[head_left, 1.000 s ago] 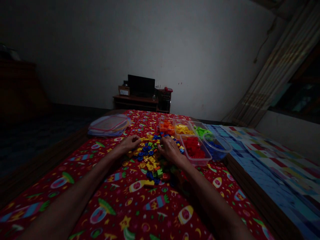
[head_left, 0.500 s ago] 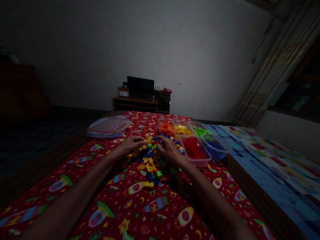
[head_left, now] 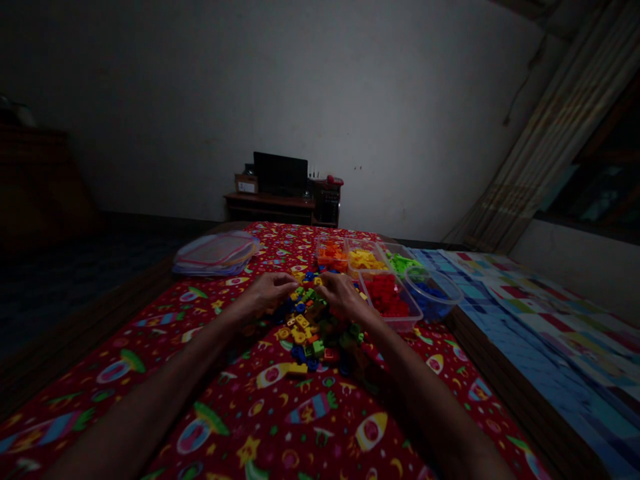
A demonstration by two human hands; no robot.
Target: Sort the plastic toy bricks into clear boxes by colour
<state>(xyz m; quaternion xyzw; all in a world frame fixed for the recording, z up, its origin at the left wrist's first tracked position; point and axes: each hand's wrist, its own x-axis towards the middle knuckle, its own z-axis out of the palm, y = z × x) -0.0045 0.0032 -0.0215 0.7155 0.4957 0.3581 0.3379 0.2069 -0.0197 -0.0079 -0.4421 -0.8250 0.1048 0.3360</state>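
Observation:
A mixed pile of plastic building bricks, mostly yellow, blue and green, lies on a red patterned cloth. Over its left side is my left hand, thumb and fingers drawn together at the tips; whatever they hold is too small to make out. Facing it across the pile, my right hand has curled fingers pinched near a yellow piece, and I cannot tell what is in them. The two sets of fingertips are a small gap apart.
Right of the pile stand clear tubs of sorted pieces: orange, yellow, green, red and blue. Stacked lids lie at the back left. A monitor stands beyond the cloth.
My left hand has shifted slightly right, its fingertips closer together. My right hand's fingers, more spread before, have curled in and dipped a little. The tubs and lids have stayed put.

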